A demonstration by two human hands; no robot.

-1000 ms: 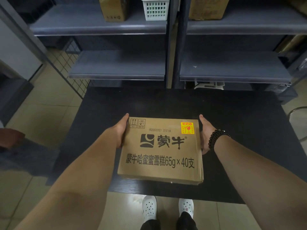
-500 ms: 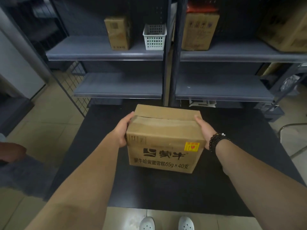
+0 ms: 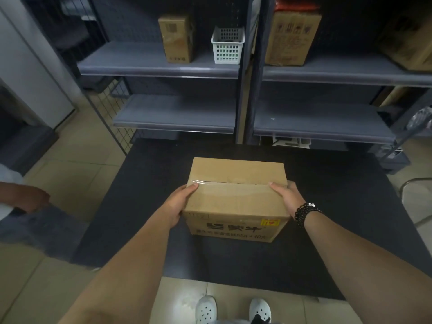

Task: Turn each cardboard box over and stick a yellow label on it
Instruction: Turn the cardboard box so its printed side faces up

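Cardboard box (image 3: 236, 202), taped seam up, yellow label (image 3: 270, 222) on near face, sitting on black table (image 3: 145, 230), left hand (image 3: 178, 204) and right hand (image 3: 286, 195) gripping its sides; grey shelving (image 3: 177, 118) standing beyond.

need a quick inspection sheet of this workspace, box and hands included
surface: black table, bare apart from the box
job's things: cardboard box, taped seam up, printed side facing the person; yellow label on that side
clutter: nothing seen on the table
grippers: left hand and right hand grip opposite ends of the box
cables: nothing seen
surroundings: grey shelves behind with two cardboard boxes and a white basket; another person's arm at left
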